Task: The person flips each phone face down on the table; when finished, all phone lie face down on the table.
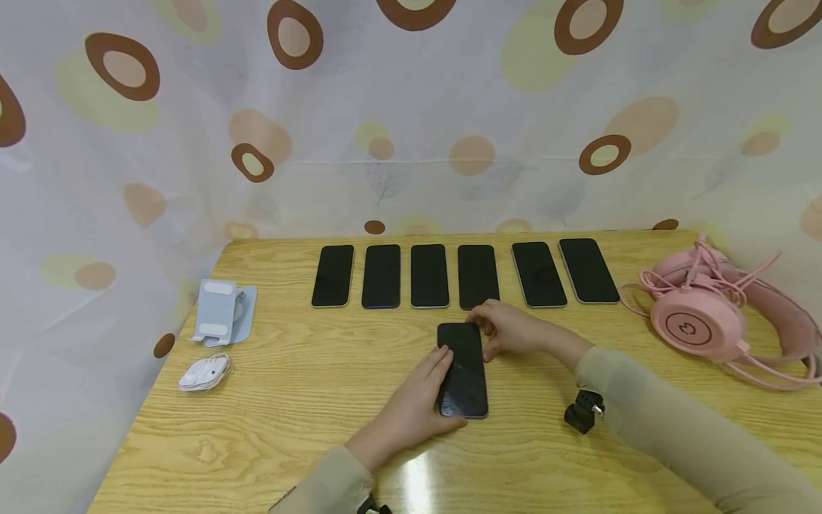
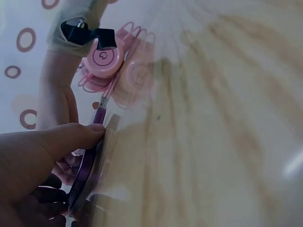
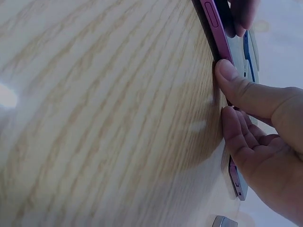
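Observation:
A smartphone (image 1: 464, 371) with a dark screen and purple edge lies face up on the table, between both hands. My left hand (image 1: 420, 400) holds its lower left part, fingers along the left side and thumb (image 2: 92, 134) at the bottom edge. At the upper right corner, my right hand (image 1: 514, 328) grips it, with the thumb (image 3: 227, 71) against the side edge and the other fingers bent near the top. Behind it stretches a row of several dark-screened phones; the fourth from the left, a black phone (image 1: 478, 275), sits just beyond my right fingertips.
Pink headphones (image 1: 696, 325) with a coiled cable lie at the right. On the left stand a light blue folding phone stand (image 1: 217, 310) and white wired earphones (image 1: 205, 373) in a clear case. A patterned curtain (image 1: 411, 114) hangs behind the wooden table (image 1: 289, 428).

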`<action>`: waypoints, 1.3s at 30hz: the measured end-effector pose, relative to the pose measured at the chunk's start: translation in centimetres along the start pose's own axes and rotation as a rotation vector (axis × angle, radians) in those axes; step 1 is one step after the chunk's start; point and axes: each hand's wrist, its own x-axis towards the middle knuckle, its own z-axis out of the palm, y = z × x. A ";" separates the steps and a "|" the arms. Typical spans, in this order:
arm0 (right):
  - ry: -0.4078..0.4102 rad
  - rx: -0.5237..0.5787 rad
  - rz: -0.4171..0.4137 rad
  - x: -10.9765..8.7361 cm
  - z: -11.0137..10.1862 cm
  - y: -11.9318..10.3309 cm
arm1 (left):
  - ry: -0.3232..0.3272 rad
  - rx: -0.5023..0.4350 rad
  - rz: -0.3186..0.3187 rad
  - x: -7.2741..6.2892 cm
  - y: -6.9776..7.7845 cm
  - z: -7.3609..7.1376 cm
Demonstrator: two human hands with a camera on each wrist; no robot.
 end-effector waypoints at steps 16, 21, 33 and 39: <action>0.062 0.077 -0.012 -1.9 -0.6 -0.3 | -0.116 -0.085 0.011 0.2 -0.3 -1.5; 0.065 0.075 0.004 -2.5 -1.2 -0.8 | -0.140 -0.141 0.046 0.3 -0.4 -1.6; 0.068 0.027 -0.024 -2.3 -2.1 -2.1 | -0.151 -0.250 0.081 0.4 -1.2 -1.7; 0.086 0.038 -0.034 -1.4 -1.9 -2.9 | -0.142 -0.259 0.078 0.1 -1.5 -2.0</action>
